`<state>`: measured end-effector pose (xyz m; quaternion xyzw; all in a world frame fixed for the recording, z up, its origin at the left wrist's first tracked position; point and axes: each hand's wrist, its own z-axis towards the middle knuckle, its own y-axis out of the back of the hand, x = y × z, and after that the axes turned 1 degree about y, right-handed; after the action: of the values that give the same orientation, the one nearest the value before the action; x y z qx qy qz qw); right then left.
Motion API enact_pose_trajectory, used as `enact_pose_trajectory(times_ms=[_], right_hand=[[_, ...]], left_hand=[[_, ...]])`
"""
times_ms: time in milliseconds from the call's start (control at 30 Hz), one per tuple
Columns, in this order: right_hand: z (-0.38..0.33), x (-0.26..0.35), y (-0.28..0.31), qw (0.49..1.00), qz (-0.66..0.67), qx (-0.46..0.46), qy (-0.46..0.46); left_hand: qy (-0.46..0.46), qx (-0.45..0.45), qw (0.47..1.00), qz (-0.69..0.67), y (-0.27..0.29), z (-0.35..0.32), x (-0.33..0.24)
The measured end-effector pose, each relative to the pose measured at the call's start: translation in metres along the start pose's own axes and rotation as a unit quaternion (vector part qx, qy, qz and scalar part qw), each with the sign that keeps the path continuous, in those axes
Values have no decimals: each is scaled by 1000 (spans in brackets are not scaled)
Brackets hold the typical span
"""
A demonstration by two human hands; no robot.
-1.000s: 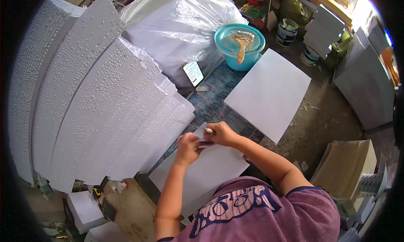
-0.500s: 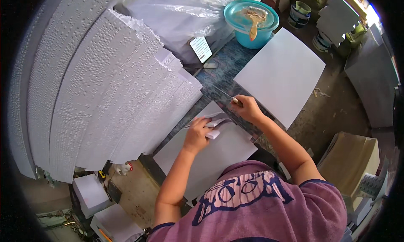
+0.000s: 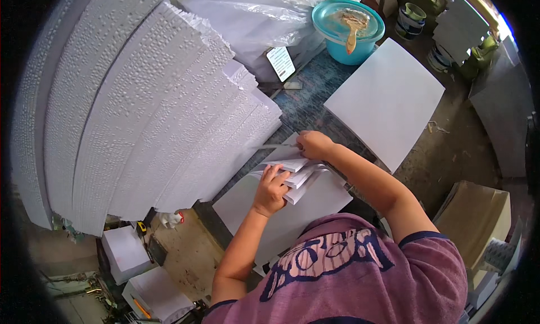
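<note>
Left hand (image 3: 271,191): fingers curled into the folded sheets (image 3: 296,180), layers pinched between them. Sheets bend over in several layers, folded ends just right of that hand, lying over the flat paper (image 3: 239,203), which runs from under the hand back toward the torso.

Right hand (image 3: 315,144): closed in a fist on a thin tool (image 3: 275,147), at the far edge of the folded sheets, ahead and right of the left hand. Tool points left from the fist; motion-blurred, so can't tell its exact edge or whether it touches paper.

Around them: patterned counter (image 3: 312,79) shows ahead of the right hand. White stack (image 3: 388,101) ahead and right of it, well apart from the folded sheets. Bumpy stack (image 3: 152,110) left of both hands, tall, in overlapping rows. Phone (image 3: 280,64) ahead of the right hand, screen lit. Blue tub (image 3: 350,52) farther ahead, brush (image 3: 351,39) lying on its lid.
</note>
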<state>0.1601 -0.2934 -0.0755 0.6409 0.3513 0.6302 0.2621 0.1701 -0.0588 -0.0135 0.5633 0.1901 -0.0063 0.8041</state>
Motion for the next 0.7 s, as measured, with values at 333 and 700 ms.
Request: enact_pose_trajectory(times_ms=[333, 700], right_hand=[[-24, 21, 20, 941, 313, 118, -43], [-27, 37, 27, 896, 438, -73, -28]], left_hand=[[-7, -10, 1000, -12, 3, -9, -2], [-27, 58, 995, -74, 13, 39, 28]])
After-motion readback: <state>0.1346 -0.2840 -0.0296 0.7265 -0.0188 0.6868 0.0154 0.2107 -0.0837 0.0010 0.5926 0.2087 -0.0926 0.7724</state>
